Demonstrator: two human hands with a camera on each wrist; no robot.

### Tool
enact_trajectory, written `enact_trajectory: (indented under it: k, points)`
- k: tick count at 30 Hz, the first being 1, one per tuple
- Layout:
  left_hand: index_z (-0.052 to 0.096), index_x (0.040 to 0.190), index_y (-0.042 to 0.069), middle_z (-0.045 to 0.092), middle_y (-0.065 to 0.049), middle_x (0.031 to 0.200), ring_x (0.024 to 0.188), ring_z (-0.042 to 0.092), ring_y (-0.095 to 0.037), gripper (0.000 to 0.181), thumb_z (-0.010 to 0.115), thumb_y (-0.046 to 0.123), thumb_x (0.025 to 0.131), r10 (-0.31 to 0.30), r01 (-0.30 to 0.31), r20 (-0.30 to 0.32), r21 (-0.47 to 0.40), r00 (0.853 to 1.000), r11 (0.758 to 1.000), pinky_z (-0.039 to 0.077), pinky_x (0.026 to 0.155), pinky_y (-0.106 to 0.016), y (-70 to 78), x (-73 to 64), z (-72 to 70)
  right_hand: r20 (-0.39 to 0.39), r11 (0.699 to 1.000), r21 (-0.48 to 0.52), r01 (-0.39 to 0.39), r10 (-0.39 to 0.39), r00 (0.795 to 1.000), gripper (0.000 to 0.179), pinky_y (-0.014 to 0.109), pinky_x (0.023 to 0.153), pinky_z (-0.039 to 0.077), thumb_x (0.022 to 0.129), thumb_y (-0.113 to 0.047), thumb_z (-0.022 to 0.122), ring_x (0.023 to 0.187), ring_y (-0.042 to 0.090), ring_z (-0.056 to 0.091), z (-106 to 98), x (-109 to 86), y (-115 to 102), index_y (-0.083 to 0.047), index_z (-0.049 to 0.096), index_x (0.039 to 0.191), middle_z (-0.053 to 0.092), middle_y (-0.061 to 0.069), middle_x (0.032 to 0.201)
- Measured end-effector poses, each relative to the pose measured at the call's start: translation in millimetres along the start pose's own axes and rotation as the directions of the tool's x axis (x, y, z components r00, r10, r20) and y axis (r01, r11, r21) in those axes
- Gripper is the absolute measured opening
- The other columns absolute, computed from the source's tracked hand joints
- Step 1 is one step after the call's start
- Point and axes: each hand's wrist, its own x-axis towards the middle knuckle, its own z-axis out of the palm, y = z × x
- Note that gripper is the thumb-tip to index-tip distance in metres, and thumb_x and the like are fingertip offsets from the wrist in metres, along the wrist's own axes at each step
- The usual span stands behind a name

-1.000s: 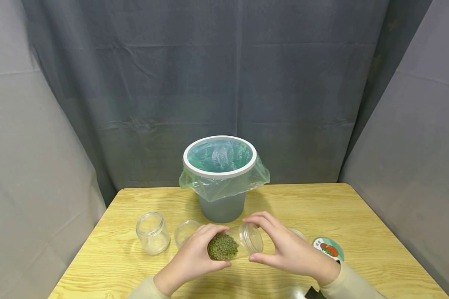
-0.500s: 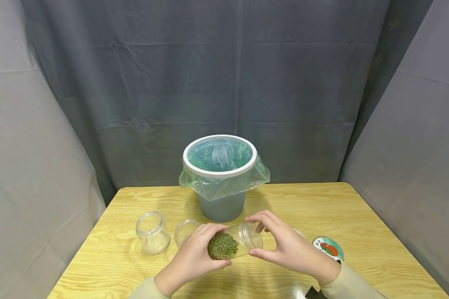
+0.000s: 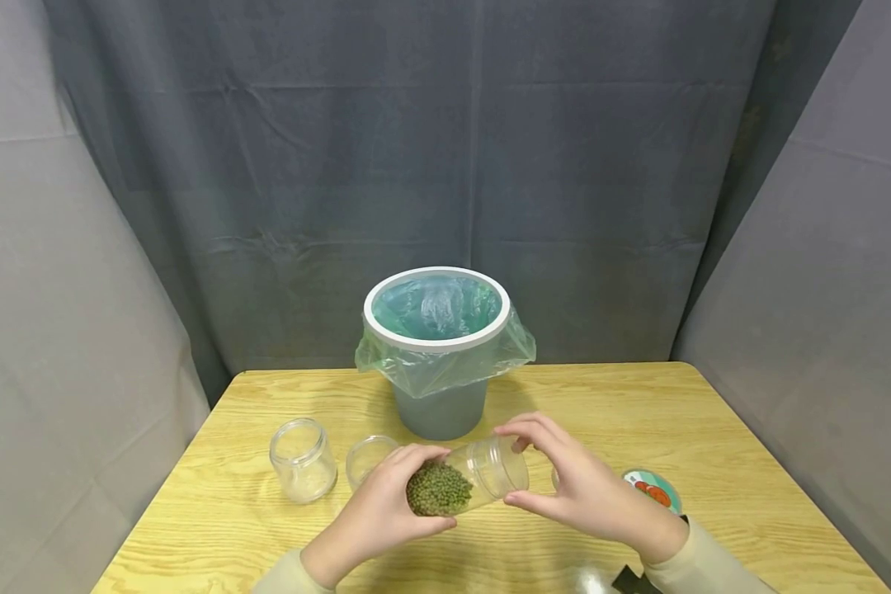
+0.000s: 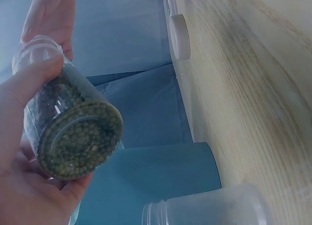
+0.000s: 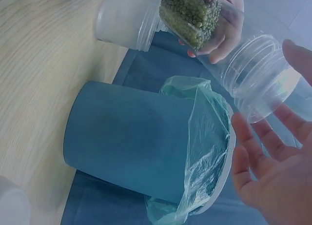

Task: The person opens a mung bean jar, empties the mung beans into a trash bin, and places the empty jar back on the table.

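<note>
My left hand [image 3: 386, 499] grips a clear jar [image 3: 459, 466] lying nearly on its side above the table, with small green beans [image 3: 438, 488] gathered in its bottom end. In the left wrist view the beans [image 4: 80, 142] show through the jar's round base. Its threaded neck [image 5: 251, 56] points toward my right hand [image 3: 586, 491]. There, my thumb and fingertips hold a short, clear cap-like piece [image 3: 516, 469] at the mouth. From the right wrist, that piece [image 5: 263, 100] lines up with the neck, between thumb and fingers.
A grey trash bin [image 3: 441, 412] with a white rim and green bag [image 3: 416, 371] stands behind my hands. Two clear jars are at left, one at the outside [image 3: 304, 474] and another [image 3: 367, 458] partly behind my left hand. A tomato-stickered lid [image 3: 653, 488] lies at right.
My right hand has shifted slightly right, the clear piece edging right with it, while the bean jar has moved slightly left. The beans lie more spread along the jar's lower side.
</note>
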Motion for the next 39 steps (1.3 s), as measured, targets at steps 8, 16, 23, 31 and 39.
enact_trajectory:
  k: [8, 16, 23, 31, 39]
  points:
    - [0.058, 0.138, 0.013, 0.066, 0.004, 0.126, 0.116, 0.063, -0.013, 0.076, 0.095, 0.028, 0.073, -0.024, 0.024, -0.002, -0.056, 1.000, 0.998, 0.055, 0.100, -0.037, 1.2, 1.0, -5.6, -0.013, 0.994, 0.054, -0.099, 0.100, 0.995, 0.064, 0.018, 0.055, 0.046, 0.087, -0.021, 0.085, 0.102, 0.013, 0.055, -10, -1.4, 4, -0.023, 0.052, 0.142, 0.056, -0.006, 0.124]
    - [0.056, 0.137, 0.013, 0.066, 0.001, 0.126, 0.114, 0.066, -0.018, 0.073, 0.094, 0.029, 0.076, -0.080, 0.077, -0.021, -0.129, 0.997, 0.989, 0.057, 0.096, -0.036, -0.7, 4.5, -12.0, -0.014, 0.981, -0.072, -0.180, 0.179, 0.984, 0.059, 0.025, 0.068, 0.053, 0.089, -0.026, 0.083, 0.104, 0.013, 0.053, -24, -1.2, 25, -0.021, 0.054, 0.140, 0.057, -0.004, 0.127]
    - [0.055, 0.135, 0.014, 0.067, 0.003, 0.123, 0.111, 0.066, -0.016, 0.071, 0.093, 0.024, 0.076, -0.095, 0.085, -0.053, -0.153, 0.994, 0.984, 0.057, 0.094, -0.036, -3.9, 4.1, -13.4, -0.026, 0.957, -0.205, -0.208, 0.207, 0.978, 0.055, 0.036, 0.081, 0.053, 0.090, -0.028, 0.082, 0.102, 0.018, 0.058, -31, -5.4, 58, -0.018, 0.057, 0.138, 0.059, -0.001, 0.123]
    - [0.053, 0.133, 0.015, 0.067, 0.010, 0.120, 0.110, 0.064, -0.011, 0.071, 0.093, 0.023, 0.076, -0.093, 0.077, -0.111, -0.148, 0.989, 0.986, 0.054, 0.092, -0.034, -5.3, 4.8, -12.2, -0.015, 0.924, -0.269, -0.274, 0.280, 0.960, 0.056, 0.047, 0.084, 0.056, 0.091, -0.028, 0.081, 0.104, 0.028, 0.064, -38, -15.9, 90, -0.013, 0.058, 0.139, 0.061, 0.010, 0.124]
    - [0.055, 0.129, 0.014, 0.070, 0.005, 0.128, 0.117, 0.067, -0.016, 0.069, 0.095, 0.020, 0.074, -0.117, 0.086, -0.182, -0.168, 0.976, 0.982, 0.055, 0.092, -0.035, -4.8, 4.0, -11.8, 0.026, 0.857, -0.341, -0.386, 0.419, 0.908, 0.058, 0.061, 0.089, 0.052, 0.091, -0.034, 0.080, 0.113, 0.040, 0.064, -49, -30.2, 130, -0.008, 0.058, 0.138, 0.060, 0.019, 0.135]
